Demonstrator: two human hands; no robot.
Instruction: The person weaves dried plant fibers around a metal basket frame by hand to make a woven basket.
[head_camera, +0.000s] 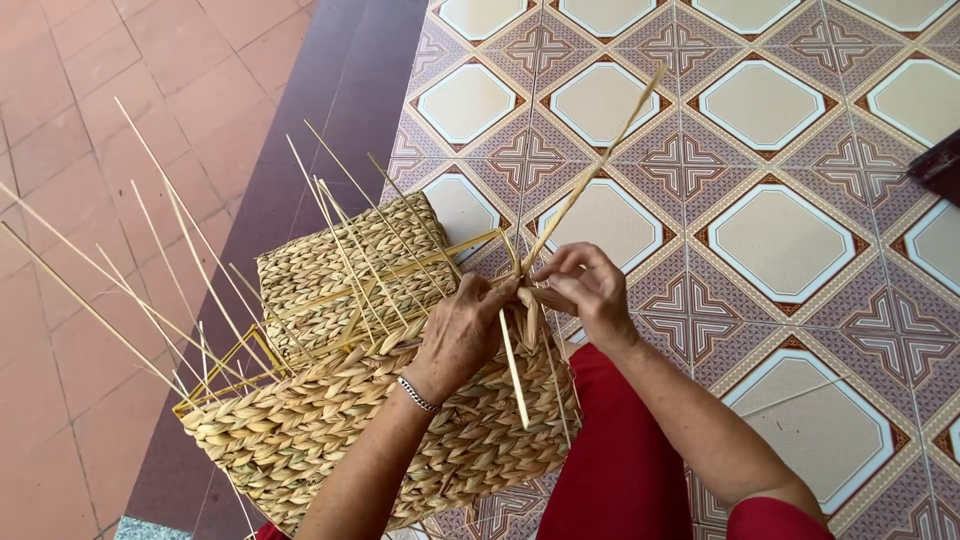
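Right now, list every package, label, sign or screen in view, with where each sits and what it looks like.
None in view: no package, label, sign or screen.
What shows instead:
Woven basket, lower left on the person's lap, boxy, straw-coloured, with loose straw stalks sticking out.
Left hand on the basket rim.
Right hand pinching stalks at the rim.
Patterned tile floor, cream and brown.
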